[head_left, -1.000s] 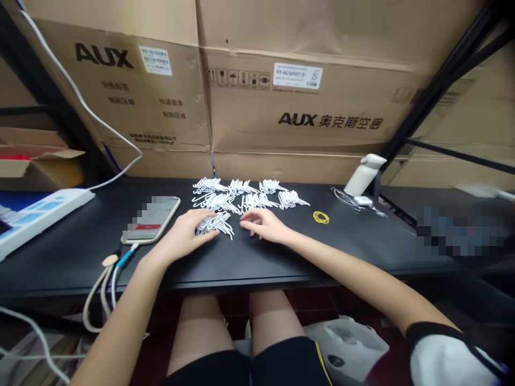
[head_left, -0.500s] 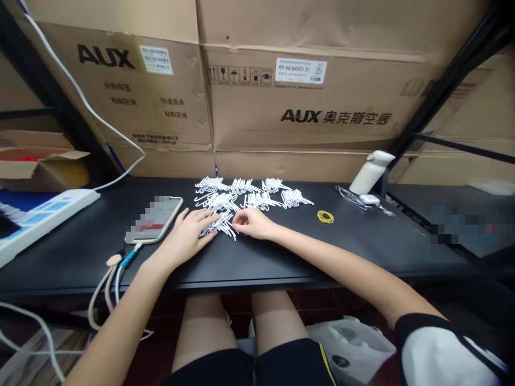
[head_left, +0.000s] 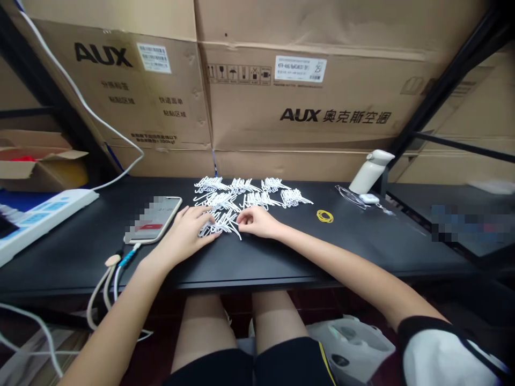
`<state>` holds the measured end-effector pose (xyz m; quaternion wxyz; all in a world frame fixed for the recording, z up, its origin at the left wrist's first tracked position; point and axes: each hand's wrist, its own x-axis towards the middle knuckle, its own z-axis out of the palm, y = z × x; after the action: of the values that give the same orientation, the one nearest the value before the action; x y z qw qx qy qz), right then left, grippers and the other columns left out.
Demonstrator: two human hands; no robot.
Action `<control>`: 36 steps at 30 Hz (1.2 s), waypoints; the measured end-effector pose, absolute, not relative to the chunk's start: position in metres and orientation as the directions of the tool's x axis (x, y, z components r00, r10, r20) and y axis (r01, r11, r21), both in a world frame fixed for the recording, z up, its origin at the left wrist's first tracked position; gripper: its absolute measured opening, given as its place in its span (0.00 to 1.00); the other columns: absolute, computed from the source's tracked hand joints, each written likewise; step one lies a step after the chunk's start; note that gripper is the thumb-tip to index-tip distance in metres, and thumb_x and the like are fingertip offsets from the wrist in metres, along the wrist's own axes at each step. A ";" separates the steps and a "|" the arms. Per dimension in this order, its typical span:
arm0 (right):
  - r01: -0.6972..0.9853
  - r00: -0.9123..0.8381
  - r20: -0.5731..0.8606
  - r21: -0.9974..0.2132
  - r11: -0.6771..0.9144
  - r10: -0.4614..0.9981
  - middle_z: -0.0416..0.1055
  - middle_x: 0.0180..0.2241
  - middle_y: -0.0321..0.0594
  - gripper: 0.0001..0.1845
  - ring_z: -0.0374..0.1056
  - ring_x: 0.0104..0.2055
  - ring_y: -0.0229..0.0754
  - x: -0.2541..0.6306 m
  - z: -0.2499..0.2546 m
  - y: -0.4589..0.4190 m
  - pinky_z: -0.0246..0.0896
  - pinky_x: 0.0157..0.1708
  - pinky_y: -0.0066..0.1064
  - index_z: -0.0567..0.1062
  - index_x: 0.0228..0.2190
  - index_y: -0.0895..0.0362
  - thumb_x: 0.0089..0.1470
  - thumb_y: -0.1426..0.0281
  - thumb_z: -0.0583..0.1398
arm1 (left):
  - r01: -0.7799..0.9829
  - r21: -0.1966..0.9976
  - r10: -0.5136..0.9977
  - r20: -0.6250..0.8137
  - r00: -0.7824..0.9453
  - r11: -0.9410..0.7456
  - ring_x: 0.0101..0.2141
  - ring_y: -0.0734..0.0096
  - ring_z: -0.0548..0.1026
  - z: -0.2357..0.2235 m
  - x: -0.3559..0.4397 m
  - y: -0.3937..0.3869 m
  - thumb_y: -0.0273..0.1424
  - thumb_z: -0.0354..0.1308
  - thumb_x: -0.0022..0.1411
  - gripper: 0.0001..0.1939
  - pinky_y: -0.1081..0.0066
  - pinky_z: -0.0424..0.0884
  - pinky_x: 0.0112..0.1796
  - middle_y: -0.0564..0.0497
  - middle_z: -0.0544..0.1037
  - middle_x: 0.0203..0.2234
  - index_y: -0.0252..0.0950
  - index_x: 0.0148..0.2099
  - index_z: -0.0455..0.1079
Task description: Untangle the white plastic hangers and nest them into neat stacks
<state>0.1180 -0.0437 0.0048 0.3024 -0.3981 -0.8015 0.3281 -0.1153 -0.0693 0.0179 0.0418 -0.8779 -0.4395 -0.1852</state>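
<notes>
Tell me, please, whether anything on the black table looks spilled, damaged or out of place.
Nothing looks spilled or plainly damaged. Only the nearest pile of white pieces, partly covered by the left hand, seems slightly untidy: its ends splay at differing angles toward the right hand.

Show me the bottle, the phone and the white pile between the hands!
Bottle [head_left: 365, 178], head view: middle of its body.
Phone [head_left: 156, 219], head view: its screen.
White pile [head_left: 223, 223], head view: the middle of its uncovered part.
</notes>
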 end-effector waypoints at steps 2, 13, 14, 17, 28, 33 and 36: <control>0.449 -0.492 0.223 -0.764 0.465 0.842 0.70 0.22 0.36 0.05 0.64 0.24 0.33 0.125 0.004 -0.041 0.58 0.26 0.24 0.76 0.25 0.63 0.41 0.79 0.60 | 0.793 0.111 0.774 0.335 0.538 -0.599 0.54 0.52 0.65 0.021 -0.118 -0.067 0.46 0.57 0.56 0.17 0.48 0.53 0.56 0.40 0.69 0.53 0.38 0.39 0.69; 0.372 -0.615 0.061 -0.857 0.358 0.786 0.70 0.22 0.35 0.05 0.63 0.21 0.31 0.167 0.009 -0.031 0.58 0.23 0.24 0.75 0.27 0.62 0.42 0.75 0.60 | 0.644 0.440 0.766 0.191 0.614 -0.626 0.28 0.70 0.72 0.102 -0.058 -0.025 0.46 0.55 0.56 0.19 0.72 0.64 0.31 0.50 0.77 0.25 0.34 0.32 0.72; 0.366 -0.604 0.071 -0.860 0.356 0.794 0.70 0.22 0.35 0.05 0.63 0.21 0.31 0.167 0.008 -0.032 0.58 0.23 0.24 0.75 0.26 0.62 0.42 0.75 0.60 | 0.634 0.431 0.737 0.120 0.665 -0.642 0.26 0.70 0.72 0.099 -0.051 -0.017 0.46 0.56 0.55 0.18 0.73 0.63 0.28 0.50 0.76 0.23 0.34 0.31 0.71; 0.359 -0.564 0.110 -0.860 0.363 0.818 0.71 0.23 0.35 0.04 0.62 0.22 0.31 0.169 0.004 -0.037 0.56 0.23 0.23 0.75 0.27 0.61 0.43 0.74 0.60 | 0.603 0.520 0.674 -0.069 0.736 -0.605 0.23 0.71 0.73 0.081 -0.040 -0.003 0.44 0.56 0.56 0.17 0.74 0.64 0.26 0.51 0.77 0.21 0.34 0.33 0.70; 0.406 -0.535 0.149 -0.818 0.408 0.832 0.70 0.21 0.35 0.09 0.59 0.20 0.31 0.164 0.002 -0.050 0.54 0.22 0.23 0.75 0.28 0.60 0.50 0.66 0.62 | 0.518 0.739 0.682 -0.110 0.723 -0.430 0.26 0.69 0.75 0.053 -0.046 -0.009 0.41 0.58 0.55 0.14 0.72 0.67 0.28 0.51 0.78 0.23 0.35 0.38 0.66; 0.444 -0.514 0.168 -0.787 0.429 0.841 0.70 0.21 0.35 0.07 0.58 0.20 0.31 0.163 0.004 -0.053 0.54 0.23 0.24 0.75 0.27 0.60 0.50 0.68 0.61 | 0.473 0.819 0.701 -0.126 0.702 -0.326 0.25 0.68 0.76 0.047 -0.043 -0.005 0.40 0.61 0.52 0.16 0.71 0.68 0.29 0.51 0.77 0.21 0.35 0.37 0.66; 0.457 -0.522 0.151 -0.781 0.425 0.839 0.69 0.21 0.35 0.07 0.58 0.21 0.31 0.165 0.004 -0.053 0.54 0.23 0.24 0.75 0.27 0.60 0.51 0.69 0.60 | 0.475 0.826 0.719 -0.129 0.683 -0.302 0.26 0.68 0.76 0.046 -0.043 -0.007 0.38 0.63 0.49 0.17 0.72 0.67 0.28 0.50 0.78 0.23 0.35 0.38 0.66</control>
<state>0.1647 -0.0525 0.0043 0.2726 -0.4058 -0.7989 0.3503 -0.0425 -0.0066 0.0462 -0.4562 -0.7958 -0.3752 -0.1337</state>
